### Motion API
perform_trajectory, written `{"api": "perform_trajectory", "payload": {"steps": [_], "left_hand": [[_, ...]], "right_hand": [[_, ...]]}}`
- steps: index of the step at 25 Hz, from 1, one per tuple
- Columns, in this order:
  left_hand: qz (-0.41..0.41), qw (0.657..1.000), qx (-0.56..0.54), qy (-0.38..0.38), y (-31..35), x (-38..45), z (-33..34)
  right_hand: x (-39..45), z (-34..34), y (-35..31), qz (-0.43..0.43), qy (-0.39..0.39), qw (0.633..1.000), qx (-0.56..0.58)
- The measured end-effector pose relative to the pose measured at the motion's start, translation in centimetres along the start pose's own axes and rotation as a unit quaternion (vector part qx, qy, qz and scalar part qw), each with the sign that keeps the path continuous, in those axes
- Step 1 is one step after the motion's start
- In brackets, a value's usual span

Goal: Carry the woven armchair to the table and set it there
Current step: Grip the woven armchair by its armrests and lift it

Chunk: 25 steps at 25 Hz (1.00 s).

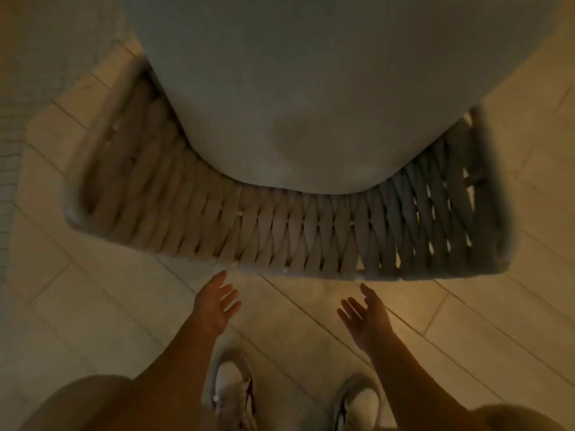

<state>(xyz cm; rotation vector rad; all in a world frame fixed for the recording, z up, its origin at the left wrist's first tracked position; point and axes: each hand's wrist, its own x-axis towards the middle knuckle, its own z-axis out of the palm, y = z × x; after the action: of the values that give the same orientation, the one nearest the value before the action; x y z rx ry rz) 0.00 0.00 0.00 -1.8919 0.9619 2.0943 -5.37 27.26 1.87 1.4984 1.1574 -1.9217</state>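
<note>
The woven armchair (280, 225) stands on the tiled floor right in front of me, its curved rope-woven back toward me. A pale rounded table top (295, 73) overlaps the chair's seat and hides it. My left hand (216, 301) hovers just below the chair's back rim, fingers spread, touching nothing. My right hand (364, 314) is likewise open, palm turned inward, a little short of the rim. Both hands are apart from the chair.
Pale rectangular floor tiles (466, 331) run diagonally all around. My two white shoes (231, 390) stand below the hands. A finer mosaic strip (18, 126) lies along the left edge. The light is dim and warm.
</note>
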Motion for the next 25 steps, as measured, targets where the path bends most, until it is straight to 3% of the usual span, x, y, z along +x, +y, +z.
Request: {"api": "perform_trajectory", "payload": {"steps": [3,9,15,25], "left_hand": [[0.037,0.999,-0.020,0.016,-1.5,6.5,0.7],[0.103,0.988,-0.106,-0.047,-2.1,14.1,2.2],[0.127,0.981,-0.114,-0.096,-2.5,16.2,2.5],[0.105,0.989,-0.077,-0.063,-1.1,13.1,2.6]], "right_hand": [[6.3,0.1,0.8,-0.050,-0.006,0.999,0.010],[13.8,1.5,2.0,-0.129,-0.017,0.990,0.056],[15.7,2.8,3.3,-0.140,-0.051,0.982,0.115],[12.6,3.4,1.6,-0.129,-0.038,0.986,0.101]]}}
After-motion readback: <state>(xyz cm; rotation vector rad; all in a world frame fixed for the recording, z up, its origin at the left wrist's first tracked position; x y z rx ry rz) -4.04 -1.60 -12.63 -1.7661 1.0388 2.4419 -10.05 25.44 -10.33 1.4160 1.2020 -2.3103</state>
